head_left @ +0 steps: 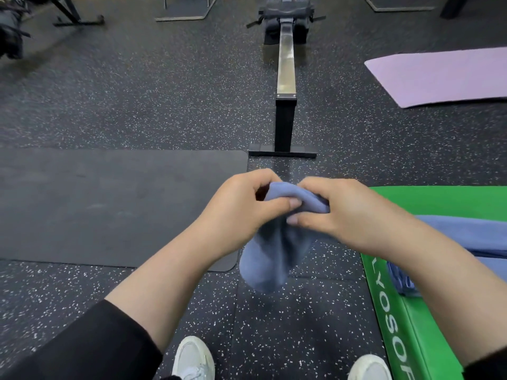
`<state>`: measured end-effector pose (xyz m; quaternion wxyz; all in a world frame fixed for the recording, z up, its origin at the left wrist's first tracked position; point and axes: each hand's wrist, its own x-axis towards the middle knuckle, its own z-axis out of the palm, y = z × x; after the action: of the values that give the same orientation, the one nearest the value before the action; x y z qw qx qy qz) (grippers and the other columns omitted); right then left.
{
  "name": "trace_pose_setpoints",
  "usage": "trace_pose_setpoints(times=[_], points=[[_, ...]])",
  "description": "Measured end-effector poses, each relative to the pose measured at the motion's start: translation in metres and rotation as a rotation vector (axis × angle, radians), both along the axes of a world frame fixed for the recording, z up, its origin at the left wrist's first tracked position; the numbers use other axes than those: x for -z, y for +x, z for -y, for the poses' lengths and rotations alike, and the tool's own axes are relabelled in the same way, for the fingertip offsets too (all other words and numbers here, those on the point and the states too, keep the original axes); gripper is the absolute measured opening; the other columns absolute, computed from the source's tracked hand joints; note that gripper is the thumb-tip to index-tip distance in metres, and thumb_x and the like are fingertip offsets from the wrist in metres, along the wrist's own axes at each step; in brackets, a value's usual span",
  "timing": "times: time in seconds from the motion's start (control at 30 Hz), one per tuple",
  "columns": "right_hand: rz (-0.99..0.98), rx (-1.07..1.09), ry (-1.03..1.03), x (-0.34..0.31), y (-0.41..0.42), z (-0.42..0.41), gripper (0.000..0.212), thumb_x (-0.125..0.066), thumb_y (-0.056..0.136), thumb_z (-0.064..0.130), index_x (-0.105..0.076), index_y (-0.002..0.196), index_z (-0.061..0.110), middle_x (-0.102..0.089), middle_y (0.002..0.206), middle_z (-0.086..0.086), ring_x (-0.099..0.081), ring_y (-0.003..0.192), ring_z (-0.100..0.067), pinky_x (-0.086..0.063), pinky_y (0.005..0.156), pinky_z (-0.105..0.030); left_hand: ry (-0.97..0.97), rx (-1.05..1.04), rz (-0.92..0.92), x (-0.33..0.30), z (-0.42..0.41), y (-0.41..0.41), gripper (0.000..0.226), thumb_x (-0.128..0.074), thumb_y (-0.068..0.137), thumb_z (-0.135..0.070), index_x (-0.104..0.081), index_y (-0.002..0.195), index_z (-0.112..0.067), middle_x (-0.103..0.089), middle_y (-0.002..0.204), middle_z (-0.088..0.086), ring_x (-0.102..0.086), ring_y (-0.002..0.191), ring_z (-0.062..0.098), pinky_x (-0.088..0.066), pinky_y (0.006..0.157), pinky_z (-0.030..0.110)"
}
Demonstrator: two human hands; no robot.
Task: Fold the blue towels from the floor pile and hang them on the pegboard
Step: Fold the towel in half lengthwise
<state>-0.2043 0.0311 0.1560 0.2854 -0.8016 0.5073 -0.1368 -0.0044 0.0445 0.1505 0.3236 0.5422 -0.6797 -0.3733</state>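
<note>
Your left hand (241, 204) and right hand (337, 212) pinch one towel (271, 259) mid-frame, barely folded; more towels (463, 237) wait lower right; no pegboard is visible.

The speckled floor (137, 111) carries a black mat (109, 207), purple mat (444, 75) and green pad (411, 325).

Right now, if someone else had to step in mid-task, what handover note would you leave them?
Left hand and right hand both pinch the top edge of one blue towel, which hangs in the air over the speckled floor.
More blue towels lie on the green mat to the right.
Done: one towel picked up, fold not finished.
Left: finish the fold, hang it, then do the rest. The pegboard is not in view.
</note>
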Motion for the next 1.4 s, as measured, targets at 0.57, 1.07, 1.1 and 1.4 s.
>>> trace_pose_setpoints(times=[0.57,1.07,1.1,1.4], points=[[0.427,0.189,-0.101,-0.041,-0.031,-0.001,0.018,-0.064,0.098,0.021,-0.068,0.085,0.009,-0.060,0.074,-0.007,-0.046,0.068,-0.003,-0.037,0.061,-0.023,0.322,0.116,0.677,0.056,-0.011,0.045,0.019,-0.077,0.081,-0.033,-0.065,0.095,-0.027,-0.071,0.088,-0.007,-0.062,0.082,0.015,-0.049,0.073,0.030],[-0.096,0.104,-0.049,-0.017,-0.022,-0.003,0.032,-0.075,0.085,0.041,-0.058,0.073,0.017,-0.047,0.054,0.007,-0.037,0.050,-0.010,-0.028,0.049,-0.027,-0.154,-0.172,0.109,0.002,-0.014,0.016,0.022,-0.063,0.096,-0.026,-0.058,0.080,-0.012,-0.049,0.062,-0.011,-0.041,0.059,0.003,-0.034,0.056,0.017],[-0.040,0.144,-0.038,-0.016,-0.024,-0.002,0.029,-0.075,0.087,0.039,-0.060,0.072,0.017,-0.045,0.052,0.007,-0.035,0.048,-0.010,-0.026,0.047,-0.025,-0.136,-0.191,0.115,0.003,-0.012,0.021,0.019,-0.064,0.094,-0.026,-0.057,0.082,-0.013,-0.053,0.065,-0.010,-0.042,0.060,0.003,-0.035,0.057,0.018],[0.149,0.192,-0.056,0.000,0.000,0.004,0.017,-0.068,0.092,0.027,-0.064,0.080,0.017,-0.053,0.062,0.007,-0.040,0.055,-0.005,-0.032,0.054,-0.020,0.012,-0.185,0.155,0.014,-0.010,0.019,0.022,-0.070,0.088,-0.034,-0.061,0.074,-0.019,-0.052,0.058,-0.014,-0.041,0.056,0.005,-0.032,0.049,0.016]])
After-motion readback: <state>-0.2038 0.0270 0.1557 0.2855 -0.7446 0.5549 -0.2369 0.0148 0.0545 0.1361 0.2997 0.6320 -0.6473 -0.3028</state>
